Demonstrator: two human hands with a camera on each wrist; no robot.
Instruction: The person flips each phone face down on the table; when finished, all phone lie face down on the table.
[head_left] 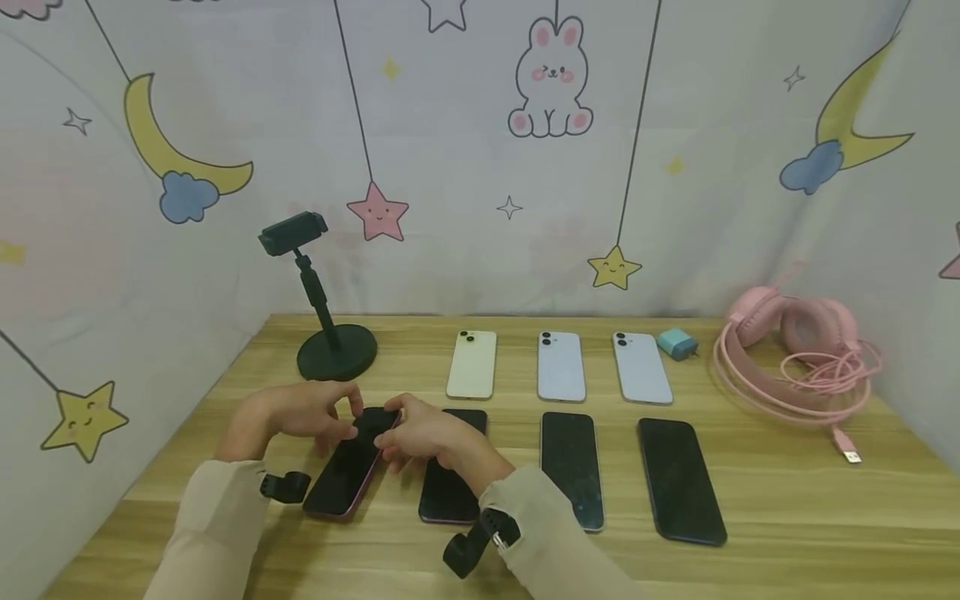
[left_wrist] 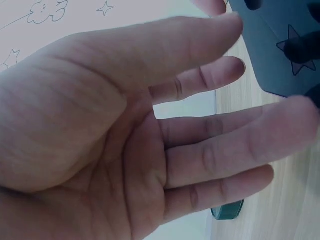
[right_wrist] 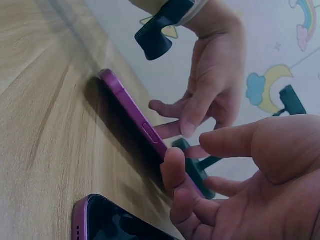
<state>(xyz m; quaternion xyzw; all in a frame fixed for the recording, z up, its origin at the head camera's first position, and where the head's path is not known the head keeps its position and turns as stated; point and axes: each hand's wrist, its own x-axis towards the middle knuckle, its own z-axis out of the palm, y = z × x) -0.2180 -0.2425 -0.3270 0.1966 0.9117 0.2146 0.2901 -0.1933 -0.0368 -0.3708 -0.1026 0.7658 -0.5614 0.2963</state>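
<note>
A smartphone [head_left: 339,477] with a dark screen and a pinkish-purple edge lies face up at the left of the front row. My left hand [head_left: 309,412] is at its upper left side; the left wrist view shows this hand's thumb and fingers extended around nothing, with the dark screen [left_wrist: 267,55] reflecting a star beyond the fingertips. At the opposite long side is my right hand [head_left: 431,432], fingers loosely bent. In the right wrist view its fingertips overlap the phone's purple edge [right_wrist: 131,107]; whether they touch it I cannot tell. A second dark-screened phone [head_left: 444,496] lies partly under the right forearm.
Two more face-up phones [head_left: 572,467] [head_left: 681,483] lie to the right. Behind them are a yellowish phone [head_left: 472,367] and two pale bluish phones [head_left: 561,371] [head_left: 643,372], backs up. A dark green stand [head_left: 336,354], a blue charger [head_left: 678,343] and pink headphones [head_left: 765,367] stand around.
</note>
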